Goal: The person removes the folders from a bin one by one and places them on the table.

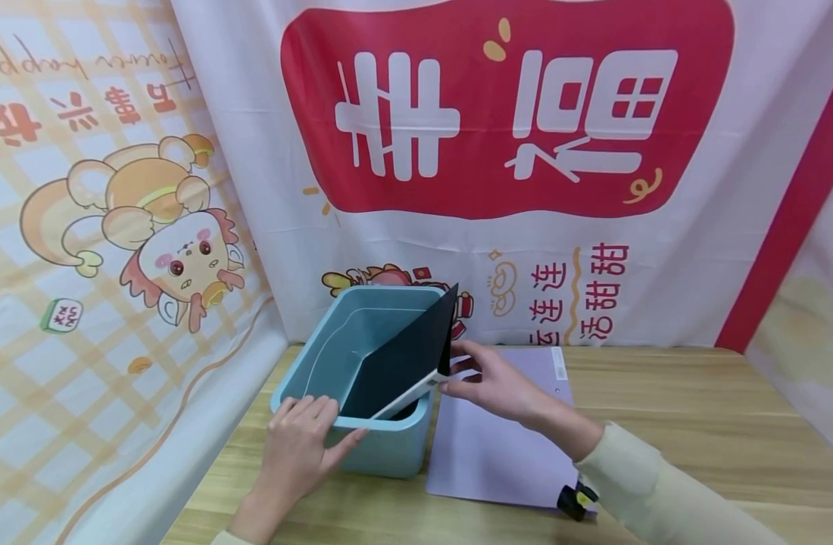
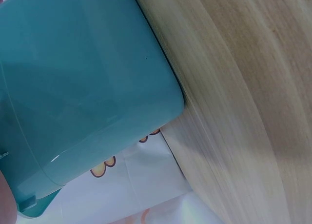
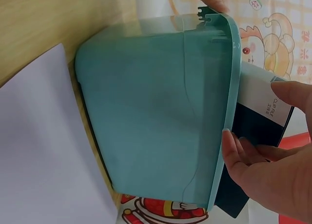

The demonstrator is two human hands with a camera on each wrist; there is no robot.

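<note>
A teal plastic bin [image 1: 382,452] stands upright on the wooden table. My left hand [image 1: 299,446] grips its near-left rim, fingers over the edge and thumb along the outside. A black clip file [image 1: 416,341] leans inside the bin at a slant, its upper corner rising above the rim. My right hand [image 1: 494,382] holds this file by its spine edge at the bin's right side. In the right wrist view, the white spine label [image 3: 265,94] reads "CLIP FILE", and the thumb presses near its end. The file's lower part is hidden inside the bin.
A flat light-purple folder [image 1: 498,446] with a small white label lies on the table [image 1: 689,424], right of the bin and under my right forearm. A small black object [image 1: 572,502] with a yellow spot shows beside the right sleeve. Printed cloths [image 1: 239,151] hang behind and at the left.
</note>
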